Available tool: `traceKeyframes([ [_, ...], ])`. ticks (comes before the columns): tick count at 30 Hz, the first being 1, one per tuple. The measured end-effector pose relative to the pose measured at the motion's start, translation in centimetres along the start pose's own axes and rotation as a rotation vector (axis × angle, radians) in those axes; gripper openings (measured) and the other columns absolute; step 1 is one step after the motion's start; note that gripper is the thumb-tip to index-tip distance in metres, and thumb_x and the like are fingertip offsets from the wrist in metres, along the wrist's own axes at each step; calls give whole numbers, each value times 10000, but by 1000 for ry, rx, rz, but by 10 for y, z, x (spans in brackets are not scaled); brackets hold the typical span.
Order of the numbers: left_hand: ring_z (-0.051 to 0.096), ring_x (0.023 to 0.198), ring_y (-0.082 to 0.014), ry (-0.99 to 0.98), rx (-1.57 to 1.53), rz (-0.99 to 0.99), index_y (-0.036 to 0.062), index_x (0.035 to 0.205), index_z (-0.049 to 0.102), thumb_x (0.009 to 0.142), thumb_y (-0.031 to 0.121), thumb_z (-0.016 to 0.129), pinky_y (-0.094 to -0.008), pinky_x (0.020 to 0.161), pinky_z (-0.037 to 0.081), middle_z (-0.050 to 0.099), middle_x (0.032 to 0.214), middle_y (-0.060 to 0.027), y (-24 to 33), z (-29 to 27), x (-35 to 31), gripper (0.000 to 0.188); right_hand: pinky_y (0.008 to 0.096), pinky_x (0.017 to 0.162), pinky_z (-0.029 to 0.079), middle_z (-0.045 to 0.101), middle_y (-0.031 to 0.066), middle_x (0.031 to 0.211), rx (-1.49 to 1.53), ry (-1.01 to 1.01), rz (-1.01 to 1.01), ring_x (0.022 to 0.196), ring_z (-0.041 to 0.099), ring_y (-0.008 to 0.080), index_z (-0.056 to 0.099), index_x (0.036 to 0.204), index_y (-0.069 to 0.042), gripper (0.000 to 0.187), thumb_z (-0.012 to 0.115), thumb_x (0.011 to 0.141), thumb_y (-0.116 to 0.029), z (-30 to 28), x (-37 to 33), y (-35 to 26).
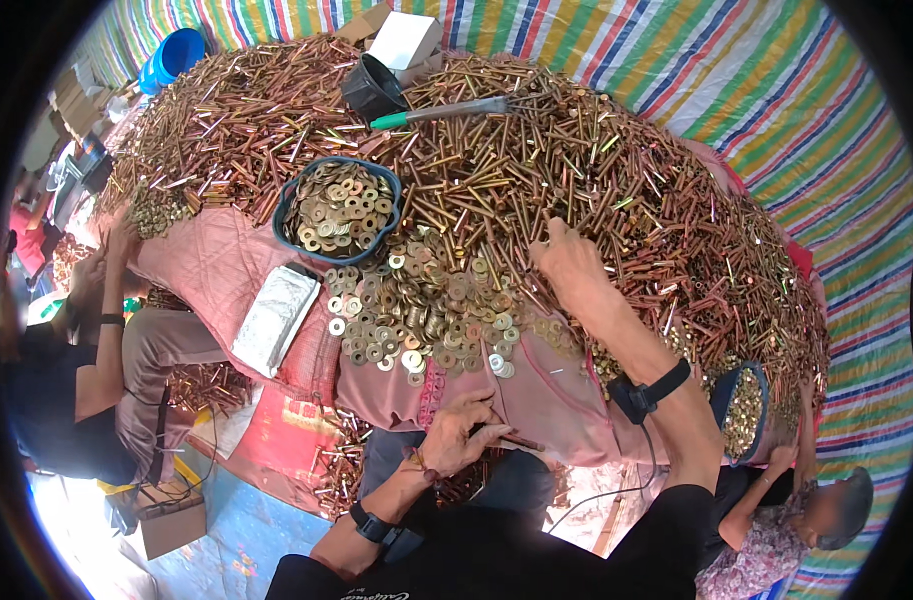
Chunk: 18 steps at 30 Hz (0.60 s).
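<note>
My left hand (459, 436) is closed near the front edge of the cloth. A brownish bolt (520, 441) sticks out to the right from between its fingers. My right hand (574, 268) reaches over the big heap of long bronze-coloured bolts (477, 190), fingers curled down among them; what they grip, if anything, is hidden. Between the hands, loose flat washers (417, 310) are spread on the pink cloth (377, 395). Behind them stands a dark blue basin (281, 222) filled with more washers.
A silver-white packet (275, 318) lies left of the washers. On the heap are a black bucket (369, 88), a green-handled hand rake (437, 112) and a white box (405, 40). A basin of nuts (745, 412) stands at right. Co-workers sit left (57, 400) and right (762, 535). A cable (617, 490) hangs from my right wrist.
</note>
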State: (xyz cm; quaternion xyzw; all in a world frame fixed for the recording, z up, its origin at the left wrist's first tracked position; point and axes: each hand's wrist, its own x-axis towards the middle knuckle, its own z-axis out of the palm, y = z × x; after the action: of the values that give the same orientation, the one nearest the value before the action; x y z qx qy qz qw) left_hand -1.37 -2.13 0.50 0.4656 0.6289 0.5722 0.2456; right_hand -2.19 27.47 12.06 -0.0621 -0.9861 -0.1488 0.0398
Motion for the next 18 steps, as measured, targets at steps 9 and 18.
traceKeyframes([
  [9,752,1106,-355,29,-59,-60,1,934,777,947,130,796,-469,1108,521,772,802,-124,4,2,3,130,434,689,617,531,206,1077,84,123,-53,962,655,367,634,984,1,146,691,850,-6,1,-53,-45],
  [18,723,1173,-333,55,-40,-60,3,921,783,961,111,770,-441,1089,521,805,869,-105,3,5,3,116,531,781,555,498,258,1160,414,184,170,995,620,456,599,1103,-29,170,622,935,-20,27,-129,-80],
])
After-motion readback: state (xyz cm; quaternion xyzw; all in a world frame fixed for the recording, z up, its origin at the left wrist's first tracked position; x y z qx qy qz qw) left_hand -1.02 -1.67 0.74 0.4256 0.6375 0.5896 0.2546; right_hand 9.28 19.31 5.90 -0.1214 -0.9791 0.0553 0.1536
